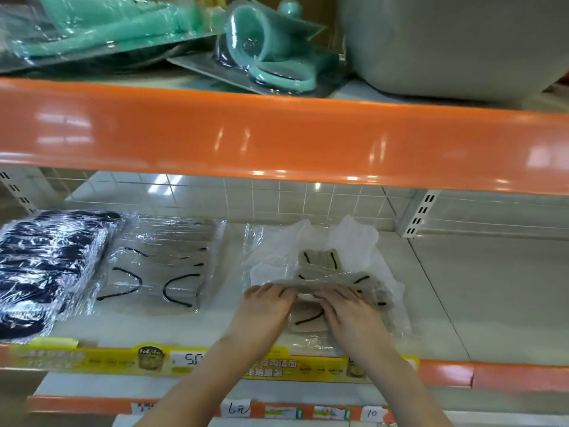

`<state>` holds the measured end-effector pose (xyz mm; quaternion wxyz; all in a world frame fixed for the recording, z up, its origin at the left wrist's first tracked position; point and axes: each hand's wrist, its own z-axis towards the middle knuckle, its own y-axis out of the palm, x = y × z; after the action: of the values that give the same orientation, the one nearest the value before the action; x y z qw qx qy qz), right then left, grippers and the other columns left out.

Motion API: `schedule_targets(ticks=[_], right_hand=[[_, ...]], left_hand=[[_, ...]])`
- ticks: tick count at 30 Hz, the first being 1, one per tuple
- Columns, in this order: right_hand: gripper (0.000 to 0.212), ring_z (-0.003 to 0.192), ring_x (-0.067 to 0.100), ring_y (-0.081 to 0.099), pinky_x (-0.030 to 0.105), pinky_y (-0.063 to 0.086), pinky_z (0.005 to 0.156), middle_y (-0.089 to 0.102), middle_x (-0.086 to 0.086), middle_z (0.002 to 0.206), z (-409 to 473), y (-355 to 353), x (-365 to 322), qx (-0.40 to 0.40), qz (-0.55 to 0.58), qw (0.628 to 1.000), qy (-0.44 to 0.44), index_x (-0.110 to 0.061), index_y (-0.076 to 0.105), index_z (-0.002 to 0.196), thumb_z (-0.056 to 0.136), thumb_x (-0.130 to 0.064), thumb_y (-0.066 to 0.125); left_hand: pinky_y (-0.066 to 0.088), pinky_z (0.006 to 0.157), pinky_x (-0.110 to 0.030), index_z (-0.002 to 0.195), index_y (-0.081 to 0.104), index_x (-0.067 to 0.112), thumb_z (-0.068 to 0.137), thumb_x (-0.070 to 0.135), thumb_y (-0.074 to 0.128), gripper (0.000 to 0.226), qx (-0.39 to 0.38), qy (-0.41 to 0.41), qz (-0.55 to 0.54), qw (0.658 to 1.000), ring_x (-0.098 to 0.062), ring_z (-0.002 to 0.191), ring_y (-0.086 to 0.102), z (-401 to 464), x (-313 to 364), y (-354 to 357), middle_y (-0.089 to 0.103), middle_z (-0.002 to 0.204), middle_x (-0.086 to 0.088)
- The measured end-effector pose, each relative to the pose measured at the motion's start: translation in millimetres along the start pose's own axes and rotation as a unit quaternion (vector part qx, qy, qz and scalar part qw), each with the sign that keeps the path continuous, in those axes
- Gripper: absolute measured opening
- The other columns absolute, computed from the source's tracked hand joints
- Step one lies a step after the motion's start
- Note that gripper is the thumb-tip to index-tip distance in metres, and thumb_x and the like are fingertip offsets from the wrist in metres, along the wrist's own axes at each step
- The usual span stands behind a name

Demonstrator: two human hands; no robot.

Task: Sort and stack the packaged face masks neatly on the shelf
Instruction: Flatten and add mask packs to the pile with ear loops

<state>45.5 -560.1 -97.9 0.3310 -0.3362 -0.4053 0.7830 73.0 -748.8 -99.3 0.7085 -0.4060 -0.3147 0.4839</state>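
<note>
On the white shelf (446, 288) lie three groups of packaged face masks. A pile of grey masks with black loops in clear wrap (320, 272) sits in the middle, on white masks (354, 238). My left hand (264, 309) and my right hand (348, 309) lie side by side on the pile's near edge, fingers curled over a grey mask packet. A flat stack of pale masks with black loops (160, 263) lies to the left. A stack of dark navy masks in shiny wrap (43, 266) is at the far left.
An orange shelf edge (277, 137) overhangs the work area, with teal packaged goods (264, 57) and a grey tub (446, 41) above. A yellow price strip (154, 362) runs along the front rim. A slotted upright (418, 214) stands at the back right.
</note>
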Motion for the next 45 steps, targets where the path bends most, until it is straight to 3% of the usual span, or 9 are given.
schedule_targets(ticks=[2, 7, 13, 21, 24, 29, 33, 41, 45], right_hand=[[0.022, 0.084, 0.019, 0.067, 0.031, 0.057, 0.068, 0.068, -0.006, 0.095, 4.1, 3.0, -7.5, 0.005, 0.005, 1.0, 0.004, -0.022, 0.07, 0.096, 0.085, -0.018, 0.051], [0.034, 0.082, 0.022, 0.066, 0.034, 0.057, 0.065, 0.067, -0.005, 0.099, 18.2, 13.0, -38.6, 0.034, 0.019, 0.999, 0.011, -0.021, 0.069, 0.098, 0.085, -0.023, 0.038], [0.034, 0.084, 0.015, 0.061, 0.024, 0.046, 0.069, 0.064, -0.007, 0.095, 33.8, 32.3, -95.7, 0.073, 0.032, 0.996, -0.031, -0.02, 0.069, 0.095, 0.08, -0.014, 0.039], [0.042, 0.093, 0.019, 0.059, 0.031, 0.046, 0.078, 0.062, -0.003, 0.103, 55.0, 78.5, -155.3, 0.062, 0.08, 0.988, -0.114, -0.021, 0.067, 0.105, 0.069, -0.001, 0.063], [0.053, 0.097, 0.021, 0.059, 0.033, 0.047, 0.081, 0.061, -0.003, 0.105, 57.3, 94.5, -174.0, 0.026, 0.085, 0.989, -0.119, -0.024, 0.066, 0.107, 0.061, 0.002, 0.074], [0.048, 0.097, 0.016, 0.058, 0.025, 0.034, 0.085, 0.061, -0.007, 0.103, 54.4, 113.3, -194.7, 0.002, 0.079, 0.991, -0.109, -0.024, 0.071, 0.1, 0.059, 0.0, 0.074], [0.045, 0.099, 0.014, 0.056, 0.027, 0.044, 0.083, 0.061, -0.009, 0.101, 52.8, 122.8, -202.6, -0.006, 0.073, 0.992, -0.103, -0.025, 0.072, 0.097, 0.058, -0.004, 0.076], [0.039, 0.1, 0.015, 0.056, 0.023, 0.035, 0.091, 0.059, -0.007, 0.104, 48.8, 129.4, -206.7, -0.03, 0.053, 0.995, -0.077, -0.025, 0.07, 0.098, 0.062, -0.011, 0.074], [0.024, 0.105, 0.011, 0.054, 0.022, 0.032, 0.096, 0.061, -0.01, 0.108, 48.3, 123.9, -207.5, -0.019, 0.053, 0.995, -0.08, -0.026, 0.07, 0.099, 0.081, -0.033, 0.057]], left_hand=[[0.052, 0.059, -0.026, 0.086, 0.073, 0.016, 0.044, 0.002, 0.081, 0.045, 0.04, -0.013, -0.012, 0.999, -0.019, 0.07, 0.069, 0.3, -10.7, -7.5, 0.072, 0.083, 0.002], [0.054, 0.067, -0.03, 0.089, 0.073, 0.011, 0.076, 0.005, 0.047, 0.029, 0.125, -0.026, -0.011, 0.992, -0.023, 0.081, 0.07, -10.7, -49.9, -31.8, 0.072, 0.093, -0.004], [0.053, 0.069, -0.032, 0.091, 0.073, 0.01, 0.076, 0.003, 0.055, 0.024, 0.139, -0.043, 0.006, 0.989, -0.023, 0.086, 0.067, -41.5, -101.9, -50.5, 0.07, 0.097, -0.002], [0.052, 0.07, -0.036, 0.083, 0.07, 0.008, 0.071, -0.001, 0.051, 0.024, 0.145, -0.09, 0.031, 0.985, -0.028, 0.08, 0.066, -84.5, -158.9, -66.3, 0.069, 0.092, -0.004], [0.05, 0.066, -0.033, 0.075, 0.063, 0.01, 0.073, 0.003, 0.041, 0.023, 0.127, -0.106, 0.032, 0.986, -0.027, 0.077, 0.064, -98.1, -174.7, -70.1, 0.067, 0.084, -0.003], [0.044, 0.062, -0.033, 0.074, 0.058, 0.013, 0.077, 0.009, 0.046, 0.013, 0.086, -0.12, 0.048, 0.988, -0.027, 0.071, 0.059, -122.8, -193.7, -64.2, 0.06, 0.077, 0.0], [0.044, 0.061, -0.034, 0.082, 0.057, 0.013, 0.074, 0.011, 0.052, 0.01, 0.049, -0.129, 0.044, 0.989, -0.028, 0.075, 0.059, -136.0, -201.3, -56.9, 0.062, 0.088, -0.002], [0.05, 0.078, -0.038, 0.1, 0.064, 0.013, 0.081, 0.045, 0.045, 0.041, -0.072, -0.176, 0.017, 0.982, -0.027, 0.096, 0.06, -144.9, -193.1, -58.2, 0.062, 0.108, -0.004], [0.036, 0.09, -0.037, 0.105, 0.066, 0.01, 0.094, 0.067, 0.019, 0.074, -0.119, -0.184, 0.025, 0.975, -0.03, 0.102, 0.059, -144.6, -193.1, -55.7, 0.062, 0.112, -0.01]])
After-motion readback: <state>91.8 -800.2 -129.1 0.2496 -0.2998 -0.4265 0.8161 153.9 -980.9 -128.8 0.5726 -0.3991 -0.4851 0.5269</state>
